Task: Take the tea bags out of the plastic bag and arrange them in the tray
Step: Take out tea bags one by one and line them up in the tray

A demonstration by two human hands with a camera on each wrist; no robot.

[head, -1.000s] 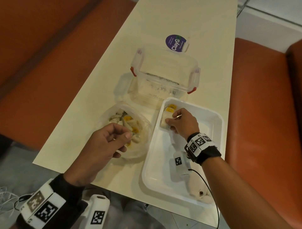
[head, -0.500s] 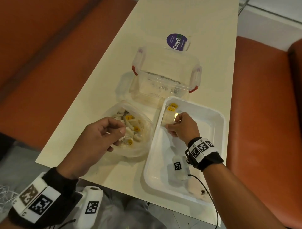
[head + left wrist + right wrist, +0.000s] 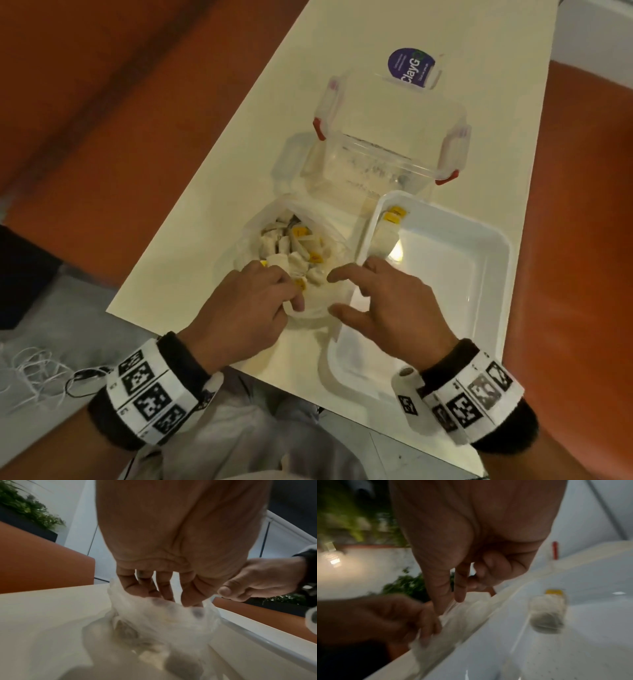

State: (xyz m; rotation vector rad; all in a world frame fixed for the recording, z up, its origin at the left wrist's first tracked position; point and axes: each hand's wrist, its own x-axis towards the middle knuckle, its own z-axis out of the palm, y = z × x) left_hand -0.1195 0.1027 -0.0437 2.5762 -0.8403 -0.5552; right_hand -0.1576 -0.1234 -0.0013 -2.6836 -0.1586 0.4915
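Note:
A clear plastic bag (image 3: 329,236) lies open on the table, and several tea bags (image 3: 291,246) with yellow tags fill it. My left hand (image 3: 291,298) pinches the bag's near rim with curled fingers; in the left wrist view its fingers (image 3: 164,591) reach down onto the plastic bag (image 3: 163,615). My right hand (image 3: 334,294) hovers with spread fingers over the bag's right edge, beside the white tray (image 3: 479,308), and holds nothing. Two tea bags (image 3: 385,236) lie in the tray's far left corner; one tea bag (image 3: 547,612) shows in the right wrist view.
A clear lidless container (image 3: 387,150) with red latches stands just beyond the bag and tray. A small purple sign (image 3: 411,68) stands behind it. Orange benches (image 3: 85,120) flank the narrow table. The table's near edge (image 3: 239,366) runs under my wrists.
My right hand has let go of the tea bag in the tray and moved back and left to the plastic bag. My left hand has closed on the bag's near rim.

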